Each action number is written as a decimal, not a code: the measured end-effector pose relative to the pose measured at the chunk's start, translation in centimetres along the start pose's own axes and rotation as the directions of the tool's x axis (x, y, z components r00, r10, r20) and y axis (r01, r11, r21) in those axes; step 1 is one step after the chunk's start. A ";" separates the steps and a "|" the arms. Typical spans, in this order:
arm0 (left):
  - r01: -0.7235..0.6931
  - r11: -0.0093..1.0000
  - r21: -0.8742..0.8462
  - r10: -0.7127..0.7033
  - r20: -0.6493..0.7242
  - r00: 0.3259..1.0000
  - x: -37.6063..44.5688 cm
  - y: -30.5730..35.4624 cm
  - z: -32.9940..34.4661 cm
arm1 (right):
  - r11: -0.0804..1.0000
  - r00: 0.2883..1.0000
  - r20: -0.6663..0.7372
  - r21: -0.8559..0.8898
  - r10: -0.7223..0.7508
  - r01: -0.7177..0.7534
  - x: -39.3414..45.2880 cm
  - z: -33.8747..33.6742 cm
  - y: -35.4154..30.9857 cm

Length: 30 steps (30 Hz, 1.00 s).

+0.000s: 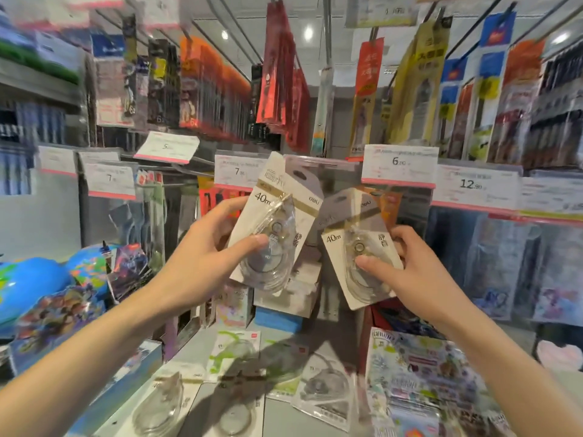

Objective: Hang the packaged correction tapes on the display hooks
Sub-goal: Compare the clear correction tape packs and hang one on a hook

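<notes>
My left hand (202, 257) grips a white carded correction tape pack (277, 216) marked 40m, tilted to the right, thumb on its clear blister. My right hand (407, 272) holds a second, similar pack (350, 228), tilted left and slightly lower. Both packs are raised in front of the display hooks, just below the price tags (399, 165). Behind them hang more grey-white packs (312, 184). Several other correction tape packs (233, 354) lie flat on the shelf below.
Hooks with hanging stationery packs fill the wall above and on both sides. Price labels (473, 184) run along the rail. A blue globe-like ball (31, 279) and colourful card packs (416, 383) sit on the shelf to the left and right.
</notes>
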<state>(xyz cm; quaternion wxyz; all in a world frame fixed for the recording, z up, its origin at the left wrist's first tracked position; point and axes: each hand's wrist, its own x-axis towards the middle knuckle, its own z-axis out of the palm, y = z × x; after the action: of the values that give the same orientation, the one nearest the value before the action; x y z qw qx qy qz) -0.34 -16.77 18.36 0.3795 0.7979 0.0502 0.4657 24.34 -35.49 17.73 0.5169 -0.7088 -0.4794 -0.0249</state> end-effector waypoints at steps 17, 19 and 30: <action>-0.027 1.000 -0.001 0.027 0.007 1.000 0.1 -2.3 -1.2 | 0.998 0.997 -0.079 -0.061 -0.020 0.015 3.6 3.5 -0.5; -0.022 1.000 -0.009 0.022 0.003 1.000 0.1 -2.6 -1.1 | 0.999 0.997 -0.074 -0.042 -0.033 0.030 3.6 4.0 -0.1; 0.068 0.997 -0.028 -0.069 -0.045 0.997 -0.5 -5.8 0.8 | 0.926 0.994 -0.027 -0.367 -0.104 0.087 5.6 7.2 0.9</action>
<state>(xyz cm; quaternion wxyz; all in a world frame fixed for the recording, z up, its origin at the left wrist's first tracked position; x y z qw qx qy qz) 1.59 -13.35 13.96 0.4045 0.7796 0.0800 0.4713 24.69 -26.44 16.71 0.3851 -0.7676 -0.4884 -0.1548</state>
